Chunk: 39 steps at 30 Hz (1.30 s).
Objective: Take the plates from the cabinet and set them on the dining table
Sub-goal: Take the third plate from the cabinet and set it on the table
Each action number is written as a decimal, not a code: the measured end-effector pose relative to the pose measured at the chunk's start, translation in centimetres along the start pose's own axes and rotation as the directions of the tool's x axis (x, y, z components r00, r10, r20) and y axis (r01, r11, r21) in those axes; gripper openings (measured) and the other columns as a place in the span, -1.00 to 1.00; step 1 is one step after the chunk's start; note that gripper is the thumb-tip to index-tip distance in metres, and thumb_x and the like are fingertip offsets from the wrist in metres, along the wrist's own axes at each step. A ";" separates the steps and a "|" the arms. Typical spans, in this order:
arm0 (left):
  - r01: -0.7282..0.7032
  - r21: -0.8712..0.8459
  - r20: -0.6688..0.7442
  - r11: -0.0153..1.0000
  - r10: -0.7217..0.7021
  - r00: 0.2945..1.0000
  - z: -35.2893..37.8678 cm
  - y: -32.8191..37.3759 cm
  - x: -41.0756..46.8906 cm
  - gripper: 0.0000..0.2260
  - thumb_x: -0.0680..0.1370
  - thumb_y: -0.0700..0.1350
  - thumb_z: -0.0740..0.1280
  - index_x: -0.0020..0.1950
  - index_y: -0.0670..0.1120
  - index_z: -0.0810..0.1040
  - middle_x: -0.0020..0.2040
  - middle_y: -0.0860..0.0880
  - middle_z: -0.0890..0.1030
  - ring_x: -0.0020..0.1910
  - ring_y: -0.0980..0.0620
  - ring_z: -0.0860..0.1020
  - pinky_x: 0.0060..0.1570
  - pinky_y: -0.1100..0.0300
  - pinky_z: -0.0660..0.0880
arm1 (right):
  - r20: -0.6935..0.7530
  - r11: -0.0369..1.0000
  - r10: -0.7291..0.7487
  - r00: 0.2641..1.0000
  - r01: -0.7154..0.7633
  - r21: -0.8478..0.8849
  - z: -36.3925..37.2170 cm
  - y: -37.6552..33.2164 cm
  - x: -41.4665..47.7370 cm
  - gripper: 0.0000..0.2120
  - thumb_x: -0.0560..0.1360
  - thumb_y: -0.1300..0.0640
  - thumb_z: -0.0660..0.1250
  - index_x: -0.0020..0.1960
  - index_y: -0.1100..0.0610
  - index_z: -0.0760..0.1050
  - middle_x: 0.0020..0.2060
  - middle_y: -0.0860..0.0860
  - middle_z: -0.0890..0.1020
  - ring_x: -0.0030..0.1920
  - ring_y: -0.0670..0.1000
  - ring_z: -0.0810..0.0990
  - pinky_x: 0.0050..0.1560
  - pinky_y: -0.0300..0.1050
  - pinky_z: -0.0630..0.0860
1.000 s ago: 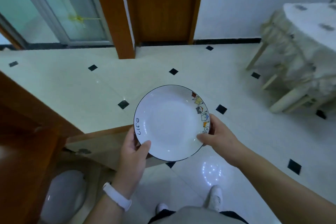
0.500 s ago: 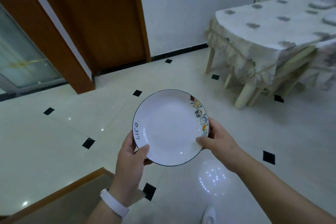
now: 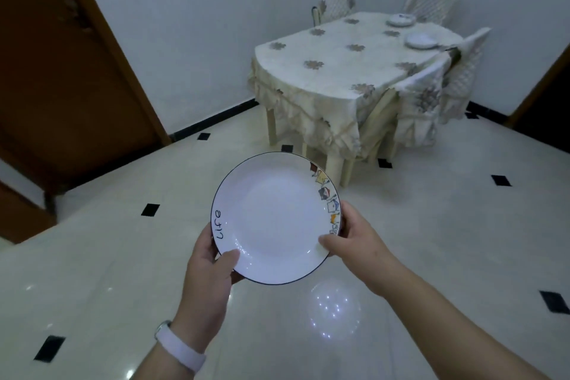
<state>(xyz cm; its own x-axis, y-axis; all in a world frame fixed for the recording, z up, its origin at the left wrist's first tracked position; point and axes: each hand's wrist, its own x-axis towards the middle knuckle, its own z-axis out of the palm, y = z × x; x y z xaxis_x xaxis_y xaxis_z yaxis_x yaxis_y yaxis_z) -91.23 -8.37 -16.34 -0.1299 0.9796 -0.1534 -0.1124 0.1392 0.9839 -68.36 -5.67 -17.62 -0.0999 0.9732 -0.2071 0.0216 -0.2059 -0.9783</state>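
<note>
Carrying plate (image 3: pixel 273 219) clasped by left hand (image 3: pixel 212 268) and right hand (image 3: pixel 354 241), well short of dining table (image 3: pixel 327 71); seemingly two plates (image 3: pixel 421 40) already set.

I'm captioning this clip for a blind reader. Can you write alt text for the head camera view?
Two hands, the left hand and right hand, hold a white plate by its rim above a tiled floor. Ahead stands a dining table under a flowered cloth, with chairs around it and two plates already on its far end.

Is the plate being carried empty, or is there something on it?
Empty. The plate shows a bare white bowl between the left hand and right hand; only rim decoration.
</note>
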 end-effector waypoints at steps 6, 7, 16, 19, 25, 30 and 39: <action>0.036 0.016 0.095 0.999 -0.038 0.995 3.7 0.5 5.0 -0.49 0.52 -0.46 0.16 0.31 0.03 0.50 0.17 0.00 0.65 0.09 -0.04 0.63 -0.16 0.14 0.60 | -0.114 1.000 -0.005 0.993 0.006 0.007 -3.5 -0.3 2.1 -0.54 0.31 0.19 0.31 0.18 -0.09 0.48 0.02 0.09 0.68 0.02 0.22 0.61 -0.07 0.05 0.57; 0.041 0.017 0.108 0.999 -0.043 0.993 4.1 0.5 5.9 -0.49 0.52 -0.46 0.16 0.31 0.03 0.50 0.18 0.00 0.65 0.09 -0.05 0.63 -0.15 0.15 0.59 | -0.133 1.000 -0.004 0.991 0.005 0.007 -3.8 -0.5 2.6 -0.56 0.31 0.20 0.31 0.16 -0.09 0.48 0.01 0.08 0.68 -0.01 0.19 0.62 -0.09 0.02 0.57; 0.145 0.011 0.246 0.989 -0.144 0.959 8.1 -1.1 18.2 -0.48 0.53 -0.45 0.15 0.34 0.03 0.48 0.18 -0.01 0.65 0.04 -0.01 0.64 -0.19 0.14 0.58 | -0.299 0.998 0.061 0.952 -0.059 0.017 -6.4 -0.9 10.5 -0.58 0.38 0.24 0.31 0.16 -0.13 0.48 0.01 0.04 0.69 -0.04 0.16 0.63 -0.21 -0.12 0.58; 0.166 0.028 0.299 0.986 -0.166 0.940 9.1 -0.6 23.0 -0.49 0.54 -0.43 0.15 0.33 0.07 0.49 0.17 0.01 0.65 0.08 -0.08 0.64 -0.19 0.08 0.59 | -0.363 0.996 0.086 0.928 -0.087 0.012 -6.8 -1.9 14.2 -0.58 0.35 0.21 0.30 0.17 -0.10 0.49 0.01 0.01 0.69 0.00 0.16 0.64 -0.16 -0.06 0.63; 0.159 0.027 0.408 0.987 -0.156 0.900 10.6 2.3 32.6 -0.51 0.54 -0.45 0.16 0.28 0.04 0.52 0.12 0.03 0.67 0.06 -0.01 0.65 -0.18 0.16 0.59 | -0.458 0.996 0.061 0.887 -0.083 -0.027 -6.9 -4.7 21.8 -0.60 0.42 0.27 0.32 0.18 -0.08 0.49 0.02 -0.04 0.70 0.06 0.13 0.64 0.01 0.06 0.63; 0.145 0.039 0.489 0.989 -0.145 0.860 13.5 3.7 38.3 -0.51 0.52 -0.46 0.15 0.18 0.07 0.55 0.06 0.04 0.69 -0.03 0.05 0.66 -0.20 0.17 0.59 | -0.550 0.998 0.053 0.834 -0.070 -0.010 -8.2 -6.4 25.5 -0.58 0.48 0.38 0.28 0.20 -0.06 0.48 0.01 -0.02 0.69 0.05 0.12 0.64 -0.14 -0.15 0.60; 0.182 0.082 0.592 0.980 -0.195 0.782 20.3 2.7 43.8 -0.51 0.53 -0.46 0.16 0.28 0.03 0.51 0.11 0.04 0.68 0.01 0.04 0.65 -0.19 0.15 0.59 | -0.645 0.996 0.088 0.759 -0.074 0.049 -13.4 -6.3 28.7 -0.58 0.48 0.38 0.27 0.15 -0.08 0.49 -0.02 -0.06 0.70 0.01 0.09 0.66 -0.13 -0.11 0.60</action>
<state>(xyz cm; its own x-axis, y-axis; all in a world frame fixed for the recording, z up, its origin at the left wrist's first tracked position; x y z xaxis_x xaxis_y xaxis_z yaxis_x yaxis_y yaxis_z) -77.18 37.82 -18.49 0.5033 0.8249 -0.2572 -0.0532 0.3267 0.9436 -58.00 24.92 -17.44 0.5672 0.7869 -0.2429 -0.0199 -0.2817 -0.9593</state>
